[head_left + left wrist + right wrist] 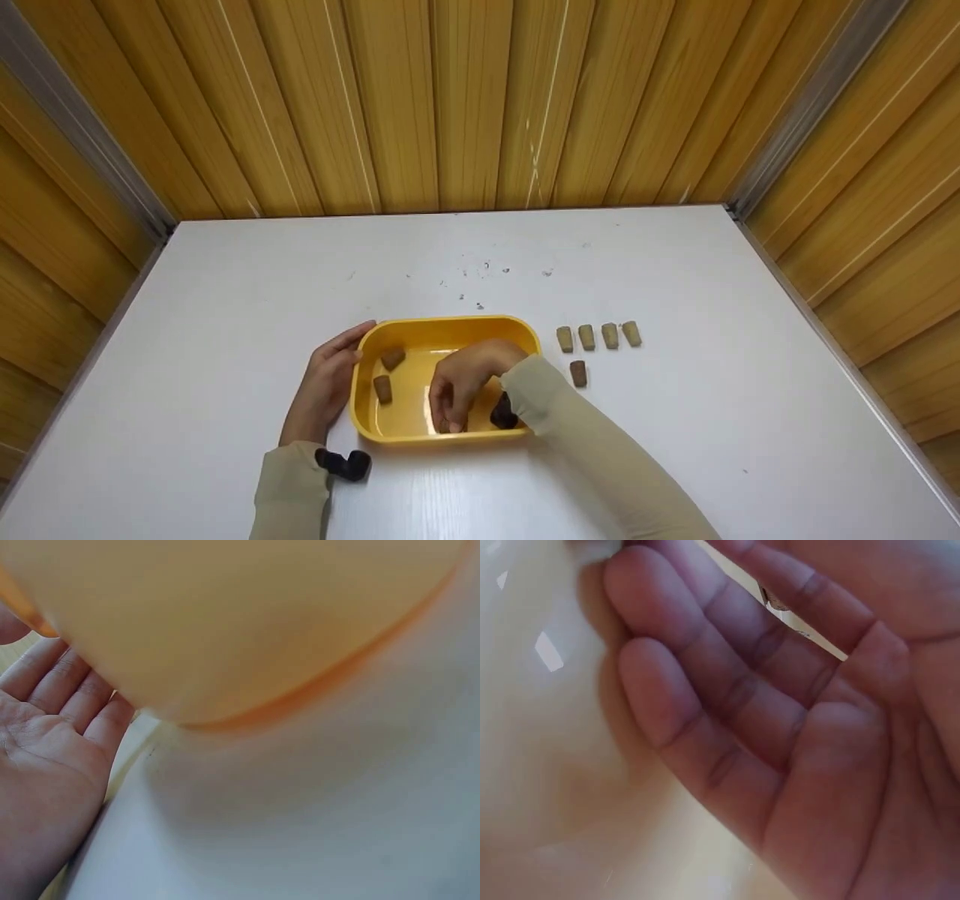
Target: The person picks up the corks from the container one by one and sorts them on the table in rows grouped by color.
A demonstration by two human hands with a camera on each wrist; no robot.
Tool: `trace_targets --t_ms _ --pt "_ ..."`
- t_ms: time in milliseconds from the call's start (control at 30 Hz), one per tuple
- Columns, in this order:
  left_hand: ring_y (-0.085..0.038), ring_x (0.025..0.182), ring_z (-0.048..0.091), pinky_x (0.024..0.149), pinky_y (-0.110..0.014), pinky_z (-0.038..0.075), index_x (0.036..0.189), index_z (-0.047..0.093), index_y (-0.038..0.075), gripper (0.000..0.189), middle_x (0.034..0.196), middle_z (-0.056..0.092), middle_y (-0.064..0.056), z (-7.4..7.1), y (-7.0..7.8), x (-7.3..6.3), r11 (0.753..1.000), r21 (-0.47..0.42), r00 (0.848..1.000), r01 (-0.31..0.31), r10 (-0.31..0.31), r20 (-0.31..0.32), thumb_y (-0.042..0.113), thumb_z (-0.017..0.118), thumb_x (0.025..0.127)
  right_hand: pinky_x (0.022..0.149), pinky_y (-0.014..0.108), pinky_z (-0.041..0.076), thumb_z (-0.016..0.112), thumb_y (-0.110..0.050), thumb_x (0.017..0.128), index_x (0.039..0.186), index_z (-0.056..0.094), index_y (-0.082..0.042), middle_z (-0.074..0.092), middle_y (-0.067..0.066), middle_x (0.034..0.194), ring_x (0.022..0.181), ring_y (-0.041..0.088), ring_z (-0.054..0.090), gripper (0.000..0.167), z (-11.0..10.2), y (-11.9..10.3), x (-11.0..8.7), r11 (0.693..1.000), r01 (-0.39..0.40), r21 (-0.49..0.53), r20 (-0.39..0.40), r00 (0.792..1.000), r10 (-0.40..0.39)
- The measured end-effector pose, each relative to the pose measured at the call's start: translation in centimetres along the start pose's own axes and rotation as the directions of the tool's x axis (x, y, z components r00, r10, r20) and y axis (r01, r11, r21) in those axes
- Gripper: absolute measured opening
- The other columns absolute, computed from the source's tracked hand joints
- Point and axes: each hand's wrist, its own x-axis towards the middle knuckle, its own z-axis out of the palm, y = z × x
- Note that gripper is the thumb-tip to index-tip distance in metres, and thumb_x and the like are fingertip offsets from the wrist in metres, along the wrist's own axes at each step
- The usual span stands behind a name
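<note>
Right hand [471, 373] inside yellow tub [442, 322]: thumb and fingers pinch brown block [443, 427], mostly hidden, beside near wall. Block likely light, stiff, perhaps crumbly; gentle squeeze on opposite sides suits best. Left hand [330, 379], fingers nearly straight, touches tub's end.

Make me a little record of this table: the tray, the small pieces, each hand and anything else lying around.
Surface: white table
Container: yellow tray
Inside tray: two brown pieces, toward its left end
Right of tray: four tan pieces in a row; one brown piece nearer the person
Left hand: against the tray's left end
Right hand: inside the tray, seemingly pinching another brown piece, mostly hidden
Also on table: dark specks beyond the tray
Walls: wood-look panels
</note>
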Motion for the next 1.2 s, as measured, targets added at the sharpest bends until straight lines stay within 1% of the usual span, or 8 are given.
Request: trace_targets --t_ms 200,367,500,733,833,900,1033,1200 --pt "-0.014 0.121 0.057 0.103 -0.023 0.046 0.134 0.05 -0.008 0.049 0.123 0.065 -0.003 0.1 0.0 -0.1 0.999 -0.04 1.0 -0.006 0.006 -0.002 -0.009 0.044 0.086 0.07 0.016 0.053 0.073 -0.001 0.079 0.101 0.072 -0.002 0.071 -0.001 0.083 0.072 0.005 0.062 0.021 -0.1 0.1 -0.3 0.999 -0.017 0.038 0.008 1.0 0.017" --pt "-0.014 0.122 0.056 0.103 -0.023 0.045 0.135 0.049 -0.008 0.05 0.124 0.065 -0.003 0.1 0.0 -0.1 0.999 -0.04 1.0 -0.005 0.005 -0.003 -0.009 0.043 0.086 0.072 0.018 0.054 0.071 0.003 0.079 0.1 0.072 -0.002 0.073 0.003 0.086 0.075 0.007 0.066 0.022 -0.3 0.3 -0.6 0.996 -0.005 0.092 -0.029 1.0 0.007" --pt "-0.014 0.122 0.056 0.104 -0.023 0.045 0.135 0.049 -0.008 0.05 0.124 0.065 -0.003 0.1 0.0 -0.1 0.999 -0.032 1.0 -0.006 0.006 0.0 -0.009 0.043 0.086 0.072 0.017 0.053 0.071 0.002 0.08 0.1 0.072 -0.005 0.073 0.004 0.086 0.075 0.007 0.066 0.021 -0.6 0.4 -1.1 0.996 0.009 0.084 -0.072 0.997 -0.002" --pt "-0.014 0.121 0.057 0.103 -0.023 0.045 0.134 0.051 -0.007 0.049 0.123 0.065 -0.002 0.0 0.0 -0.1 1.0 -0.025 1.0 -0.016 0.017 0.012 -0.008 0.044 0.086 0.071 0.017 0.05 0.072 -0.003 0.081 0.098 0.072 -0.009 0.07 -0.004 0.086 0.077 0.006 0.062 0.019 -1.1 0.4 -1.8 0.998 0.018 0.052 -0.129 0.992 -0.011" --pt "-0.014 0.122 0.056 0.104 -0.023 0.045 0.134 0.051 -0.006 0.048 0.124 0.064 -0.002 -0.1 0.0 -0.2 1.0 -0.011 0.999 -0.023 0.024 0.025 -0.007 0.044 0.086 0.071 0.018 0.049 0.072 -0.005 0.081 0.099 0.072 -0.011 0.069 -0.005 0.087 0.079 0.007 0.06 0.019 -1.3 0.3 -2.3 0.999 0.016 0.029 -0.159 0.987 -0.012" --pt "-0.014 0.123 0.056 0.104 -0.023 0.045 0.134 0.051 -0.006 0.048 0.125 0.064 -0.001 -0.1 0.0 -0.2 1.0 -0.002 0.999 -0.026 0.026 0.028 -0.007 0.044 0.086 0.071 0.019 0.05 0.072 -0.006 0.081 0.101 0.072 -0.011 0.069 -0.005 0.088 0.079 0.007 0.061 0.02 -1.4 0.3 -2.6 0.999 0.016 0.032 -0.178 0.984 -0.01" --pt "-0.014 0.123 0.056 0.104 -0.023 0.045 0.134 0.051 -0.007 0.048 0.124 0.065 -0.002 -0.1 0.0 -0.1 1.0 -0.011 0.999 -0.029 0.03 0.028 -0.008 0.044 0.086 0.072 0.019 0.051 0.07 -0.004 0.082 0.106 0.071 -0.008 0.072 -0.002 0.092 0.08 0.007 0.064 0.024 -1.5 0.3 -3.4 0.998 0.034 0.051 -0.211 0.977 -0.022" --pt "-0.014 0.122 0.056 0.103 -0.023 0.046 0.134 0.05 -0.007 0.049 0.124 0.065 -0.002 0.0 0.0 -0.1 1.0 -0.011 0.999 -0.026 0.026 0.023 -0.008 0.043 0.085 0.079 0.021 0.055 0.066 -0.001 0.083 0.11 0.069 0.001 0.073 0.009 0.099 0.082 0.007 0.066 0.027 -1.9 0.5 -4.5 0.991 0.09 0.103 -0.234 0.97 -0.064"
